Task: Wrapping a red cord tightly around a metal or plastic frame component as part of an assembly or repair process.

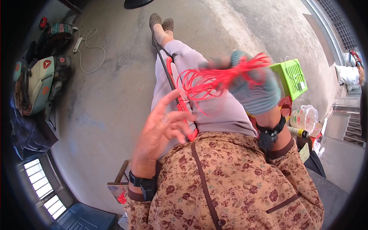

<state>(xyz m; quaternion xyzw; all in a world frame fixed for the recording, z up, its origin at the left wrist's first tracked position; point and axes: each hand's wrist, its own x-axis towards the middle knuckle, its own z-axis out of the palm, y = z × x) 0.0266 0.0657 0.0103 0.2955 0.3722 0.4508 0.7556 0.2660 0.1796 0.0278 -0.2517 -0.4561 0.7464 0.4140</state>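
You wear a tan jacket (234,176) with dark red and brown roses all over it. A brown strip (203,176) runs down the front, with a round button (221,222) near the bottom. Another brown strip (283,203) slants across the right side. Your sleeves end in brown cuffs (281,150). Each wrist has a black band with a black box (148,188). Your right hand (256,96) wears a blue-green and grey striped glove. Your pants (226,119) are pale purple, and your shoes (155,21) are brown and speckled.

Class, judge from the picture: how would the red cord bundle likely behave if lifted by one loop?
The red cord bundle looks floppy, its loops curving and fanning out beyond the gloved right hand. It is probably light, since the strands look thin. The loose, overlapping loops might snag or tangle.
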